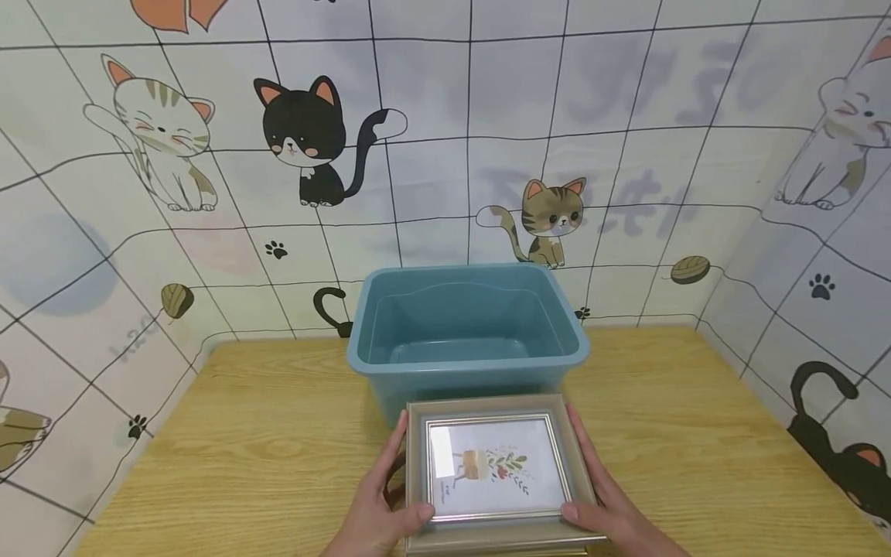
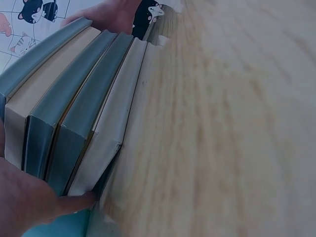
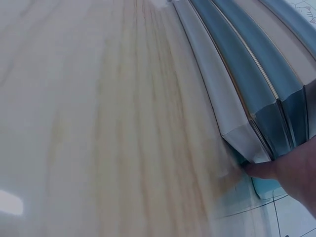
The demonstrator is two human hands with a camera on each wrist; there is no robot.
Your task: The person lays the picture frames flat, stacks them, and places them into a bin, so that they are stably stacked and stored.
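Both hands grip a stack of several picture frames from its two sides, close in front of the blue tub [image 1: 473, 379]. On top lies a champagne-coloured picture frame [image 1: 487, 534], its glass over a print of a potted plant turned sideways. My left hand [image 1: 379, 503] holds the left side, thumb on the top frame's near left corner. At the right side is my right hand [image 1: 609, 499], its thumb over the near right corner. Blue and pale frame edges [image 2: 94, 128] show layered in the left wrist view; in the right wrist view, fingers [image 3: 264, 169] reach under the lowest pale frame [image 3: 217, 94].
The tub's open top faces up, and its inside shows bare walls and floor. It stands on a wood-grain table [image 1: 244, 449], near the back wall [image 1: 431, 186]. A cat-patterned, grid-lined covering spans the back and both sides.
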